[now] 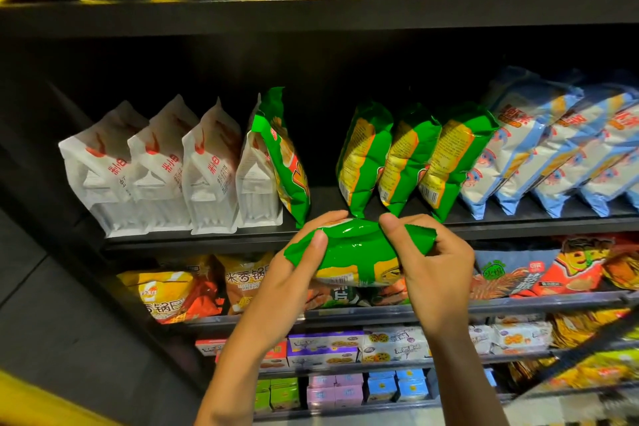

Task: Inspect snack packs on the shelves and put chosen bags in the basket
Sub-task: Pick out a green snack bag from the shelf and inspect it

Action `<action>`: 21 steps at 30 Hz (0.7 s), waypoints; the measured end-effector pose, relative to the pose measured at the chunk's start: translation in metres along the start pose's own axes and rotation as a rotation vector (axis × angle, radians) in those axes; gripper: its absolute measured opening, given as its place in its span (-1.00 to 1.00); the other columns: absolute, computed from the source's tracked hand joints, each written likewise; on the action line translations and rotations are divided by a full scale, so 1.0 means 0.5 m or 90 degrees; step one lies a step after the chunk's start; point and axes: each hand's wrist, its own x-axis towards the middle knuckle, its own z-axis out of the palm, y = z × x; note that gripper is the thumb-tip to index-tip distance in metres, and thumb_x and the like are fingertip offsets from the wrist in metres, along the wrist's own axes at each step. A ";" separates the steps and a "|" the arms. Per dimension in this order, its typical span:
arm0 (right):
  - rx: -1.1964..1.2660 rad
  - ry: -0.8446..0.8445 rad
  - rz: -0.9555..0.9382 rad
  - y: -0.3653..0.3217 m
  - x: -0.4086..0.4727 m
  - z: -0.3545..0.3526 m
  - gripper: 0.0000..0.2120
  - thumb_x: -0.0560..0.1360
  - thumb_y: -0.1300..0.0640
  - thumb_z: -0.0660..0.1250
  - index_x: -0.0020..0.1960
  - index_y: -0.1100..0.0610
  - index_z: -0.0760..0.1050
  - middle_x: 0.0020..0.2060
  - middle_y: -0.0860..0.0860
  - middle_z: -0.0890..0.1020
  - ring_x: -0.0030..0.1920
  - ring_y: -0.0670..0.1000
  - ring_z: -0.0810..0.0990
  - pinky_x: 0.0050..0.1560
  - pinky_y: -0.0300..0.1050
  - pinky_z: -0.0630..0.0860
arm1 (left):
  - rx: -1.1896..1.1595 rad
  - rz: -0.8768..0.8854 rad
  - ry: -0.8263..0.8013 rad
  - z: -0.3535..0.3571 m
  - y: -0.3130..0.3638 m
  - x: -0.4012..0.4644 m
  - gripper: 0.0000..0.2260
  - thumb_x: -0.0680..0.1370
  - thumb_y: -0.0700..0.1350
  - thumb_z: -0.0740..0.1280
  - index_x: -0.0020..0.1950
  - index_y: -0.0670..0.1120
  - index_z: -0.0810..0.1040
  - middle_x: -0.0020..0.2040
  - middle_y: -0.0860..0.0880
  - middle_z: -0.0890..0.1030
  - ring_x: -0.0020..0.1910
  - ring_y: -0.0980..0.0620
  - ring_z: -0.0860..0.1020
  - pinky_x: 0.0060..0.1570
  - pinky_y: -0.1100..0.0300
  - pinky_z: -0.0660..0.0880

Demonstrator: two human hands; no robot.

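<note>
A green snack bag (359, 254) is gripped at its left end by the left hand (294, 273) and at its right end by the right hand (435, 259), fingers curled round it, in front of the middle shelf (518, 223). Just behind it, three matching green bags (408, 156) are stood on that shelf, flanked by white pouches (155, 166) on the left and blue-and-white bags (560, 145) on the right.

Dim aisle, glossy packs lit from in front

The shelf recesses (321, 59) fall into black shadow; glare streaks the green bag (356, 245) (sharpest at centre), while corners smear, and shelf lines bow with wide-angle distortion.
</note>
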 end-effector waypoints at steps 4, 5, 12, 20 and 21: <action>0.002 -0.103 -0.028 0.001 0.003 -0.015 -0.72 0.50 -0.14 0.45 0.00 0.07 0.69 -0.16 -0.19 0.73 -0.09 -0.21 0.68 -0.13 -0.39 0.53 | -0.041 -0.050 0.065 0.005 0.000 0.006 -0.64 0.68 0.12 0.10 0.31 0.20 0.64 0.22 0.00 0.71 0.29 0.00 0.63 0.41 -0.17 0.44; 0.005 -0.138 -0.032 -0.005 0.004 -0.019 -0.70 0.51 -0.17 0.40 0.05 0.04 0.68 -0.19 -0.24 0.72 -0.12 -0.24 0.67 -0.14 -0.42 0.52 | -0.053 -0.061 0.084 0.005 0.000 0.006 -0.65 0.66 0.16 0.13 0.24 0.24 0.67 0.19 -0.02 0.72 0.27 -0.01 0.64 0.42 -0.18 0.42; -0.031 0.018 -0.061 -0.015 0.004 -0.009 -0.52 0.60 0.09 0.31 -0.44 0.04 0.22 -0.54 -0.16 0.21 -0.46 -0.15 0.15 -0.39 -0.31 0.17 | -0.050 -0.123 0.058 -0.008 -0.033 0.005 -0.42 0.46 0.57 0.17 0.33 0.32 0.58 0.38 0.02 0.59 0.42 -0.03 0.52 0.43 -0.17 0.38; 0.069 -0.116 -0.082 -0.001 0.015 -0.036 -0.55 0.67 -0.16 0.21 0.02 0.15 0.73 0.02 0.10 0.76 0.23 0.04 0.66 0.28 -0.16 0.50 | -0.026 0.046 0.035 0.005 0.011 0.002 -0.63 0.69 0.23 0.10 0.42 0.28 0.53 0.46 0.09 0.53 0.52 0.07 0.41 0.55 -0.17 0.24; 0.113 -0.127 -0.077 -0.002 0.016 -0.039 -0.46 0.65 -0.25 0.17 0.07 0.16 0.72 0.13 0.09 0.74 0.34 0.06 0.60 0.33 -0.21 0.45 | -0.012 0.078 0.047 0.006 0.010 0.003 -0.62 0.69 0.23 0.11 0.44 0.23 0.53 0.51 0.08 0.48 0.56 0.05 0.34 0.57 -0.18 0.19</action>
